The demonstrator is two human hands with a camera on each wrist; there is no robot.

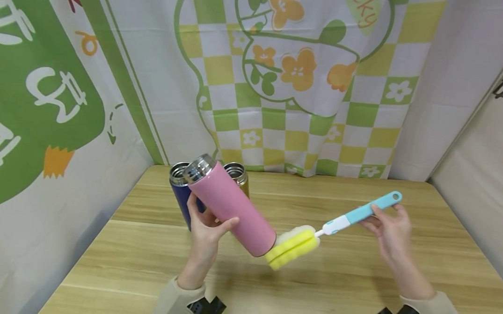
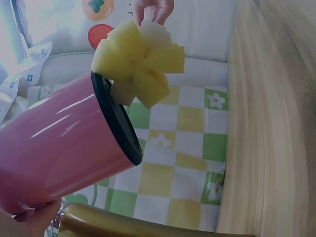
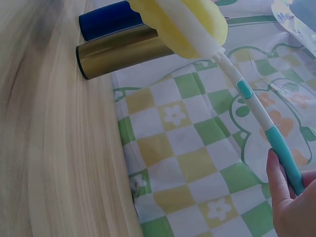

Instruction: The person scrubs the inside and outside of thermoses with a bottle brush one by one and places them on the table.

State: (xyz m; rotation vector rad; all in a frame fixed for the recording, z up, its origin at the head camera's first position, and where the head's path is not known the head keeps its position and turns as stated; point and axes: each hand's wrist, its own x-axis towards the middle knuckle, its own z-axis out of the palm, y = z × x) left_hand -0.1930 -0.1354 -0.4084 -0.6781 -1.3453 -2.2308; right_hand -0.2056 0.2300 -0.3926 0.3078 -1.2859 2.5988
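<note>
A pink thermos (image 1: 234, 208), lidless with a bare steel mouth, is held tilted above the table by my left hand (image 1: 206, 227). Its mouth points up and left, its dark base (image 2: 118, 118) down and right. My right hand (image 1: 389, 228) grips the blue handle (image 1: 371, 207) of a bottle brush (image 1: 296, 245). The brush's yellow and white sponge head lies against the base end of the thermos in the head view. In the left wrist view the sponge (image 2: 140, 64) overlaps the base's rim. The inside of the pink thermos is hidden.
Behind the pink thermos stand two open thermoses, one dark blue (image 1: 180, 196) and one gold (image 1: 243, 177), both partly hidden. A wood-grain table (image 1: 334, 282) lies beneath. Printed cloth (image 1: 294, 140) hangs at the back, with fabric walls on either side.
</note>
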